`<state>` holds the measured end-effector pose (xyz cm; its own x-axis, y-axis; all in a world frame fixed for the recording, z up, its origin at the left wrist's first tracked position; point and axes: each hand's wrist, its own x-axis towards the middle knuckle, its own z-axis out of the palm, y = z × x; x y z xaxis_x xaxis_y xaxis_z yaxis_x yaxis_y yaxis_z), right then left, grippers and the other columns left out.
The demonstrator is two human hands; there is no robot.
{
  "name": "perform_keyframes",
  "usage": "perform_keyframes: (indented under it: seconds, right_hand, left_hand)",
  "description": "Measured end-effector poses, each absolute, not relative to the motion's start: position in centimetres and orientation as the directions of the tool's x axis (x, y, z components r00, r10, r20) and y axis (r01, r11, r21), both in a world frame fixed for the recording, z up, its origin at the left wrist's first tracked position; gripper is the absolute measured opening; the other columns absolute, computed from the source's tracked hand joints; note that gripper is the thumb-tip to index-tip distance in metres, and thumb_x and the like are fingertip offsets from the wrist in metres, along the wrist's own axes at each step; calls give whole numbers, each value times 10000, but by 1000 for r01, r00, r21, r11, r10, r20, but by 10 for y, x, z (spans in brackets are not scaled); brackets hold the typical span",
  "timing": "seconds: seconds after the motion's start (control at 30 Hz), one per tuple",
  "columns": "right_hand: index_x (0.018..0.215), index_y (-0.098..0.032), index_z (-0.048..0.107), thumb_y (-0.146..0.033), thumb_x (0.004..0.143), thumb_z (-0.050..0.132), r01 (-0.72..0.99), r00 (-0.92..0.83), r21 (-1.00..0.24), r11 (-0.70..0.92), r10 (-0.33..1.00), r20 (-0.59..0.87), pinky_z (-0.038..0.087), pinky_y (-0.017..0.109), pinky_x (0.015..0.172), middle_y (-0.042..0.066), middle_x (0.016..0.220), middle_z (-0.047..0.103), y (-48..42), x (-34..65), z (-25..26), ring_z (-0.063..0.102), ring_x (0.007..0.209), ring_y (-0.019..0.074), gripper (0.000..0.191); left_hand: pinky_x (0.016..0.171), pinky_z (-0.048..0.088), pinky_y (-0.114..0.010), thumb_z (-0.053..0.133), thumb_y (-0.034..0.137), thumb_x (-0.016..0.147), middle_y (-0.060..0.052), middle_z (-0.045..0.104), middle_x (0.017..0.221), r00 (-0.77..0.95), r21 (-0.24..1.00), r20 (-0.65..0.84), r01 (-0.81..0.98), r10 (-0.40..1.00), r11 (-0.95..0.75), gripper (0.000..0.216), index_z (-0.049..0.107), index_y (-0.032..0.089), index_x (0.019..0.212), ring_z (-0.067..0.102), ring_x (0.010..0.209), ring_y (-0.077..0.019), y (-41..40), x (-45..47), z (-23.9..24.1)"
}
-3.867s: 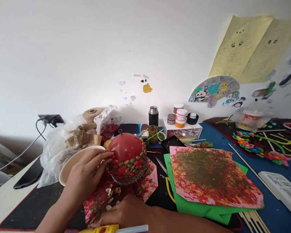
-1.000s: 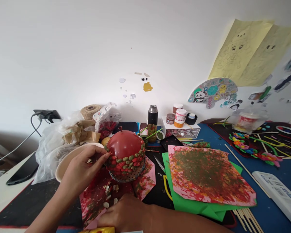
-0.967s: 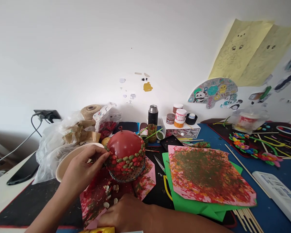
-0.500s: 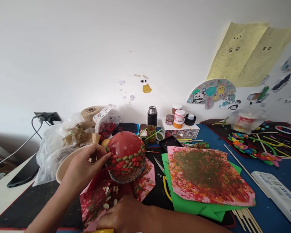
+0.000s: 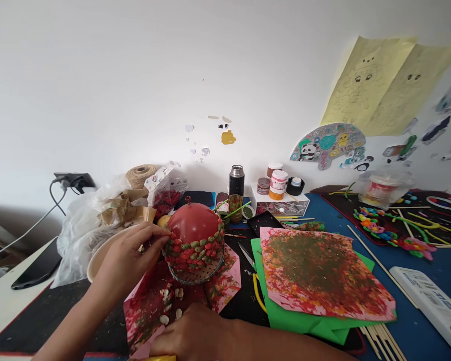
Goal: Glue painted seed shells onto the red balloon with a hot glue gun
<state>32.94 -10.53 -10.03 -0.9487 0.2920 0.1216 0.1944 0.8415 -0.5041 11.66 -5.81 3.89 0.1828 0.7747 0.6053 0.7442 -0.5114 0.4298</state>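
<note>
A red balloon (image 5: pixel 195 221) sits in a shallow woven basket (image 5: pixel 197 279), its knot pointing up. Bands of red and green painted nut shells (image 5: pixel 197 254) ring its lower half. At the balloon's left side, my left hand (image 5: pixel 135 250) has thumb and fingertips pinched together against the upper shell row; whatever is between them is hidden. Below the basket, my right hand (image 5: pixel 195 332) rests low over the paint-stained pink paper (image 5: pixel 143 306), fingers curled and mostly hidden. A yellow object (image 5: pixel 161 358) shows just under it at the frame's bottom edge. Loose pale shells (image 5: pixel 165 319) lie beside its knuckles.
A beige bowl (image 5: pixel 97 258) and plastic bags (image 5: pixel 73 250) stand left. Behind are a black flask (image 5: pixel 236 188) and paint jars (image 5: pixel 278 179). Scissors (image 5: pixel 247 255), painted paper (image 5: pixel 323 271) on green sheets, wooden sticks (image 5: pixel 383 341) and a white box-like item (image 5: pixel 430 296) lie right.
My left hand's fingertips have shifted slightly up along the balloon's left side, and the fingers are straighter. My right hand and the balloon stay in place.
</note>
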Motion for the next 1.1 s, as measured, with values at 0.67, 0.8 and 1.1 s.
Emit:
perform_keyframes:
  seconds: [0.67,0.8,1.1]
  right_hand:
    - [1555,-291,838,-574,1281,779,283,-890,-464,840,410,198,694,211,845,11,1346,1018,-128,327,-92,1004,1108,216,398]
    - [1614,-291,825,-581,1296,762,268,-902,-480,835,392,179,715,219,945,27,1374,1013,-131,327,-94,1003,1148,228,435]
    - [1359,-283,889,-586,1273,780,252,-926,-506,825,356,121,733,230,951,21,1311,1019,-121,331,-88,1004,1136,241,333]
  left_hand:
    - [993,707,-388,679,628,1201,-29,973,1128,249,394,612,727,751,-562,364,905,361,1097,914,1004,-285,-52,113,37]
    - [991,710,-382,685,728,1206,-31,969,1130,241,406,608,725,757,-557,432,906,363,1135,905,989,-285,-51,112,34]
    - [1025,724,-386,659,815,1220,-36,985,1170,286,403,613,689,736,-603,543,963,390,1071,922,1025,-279,-51,110,39]
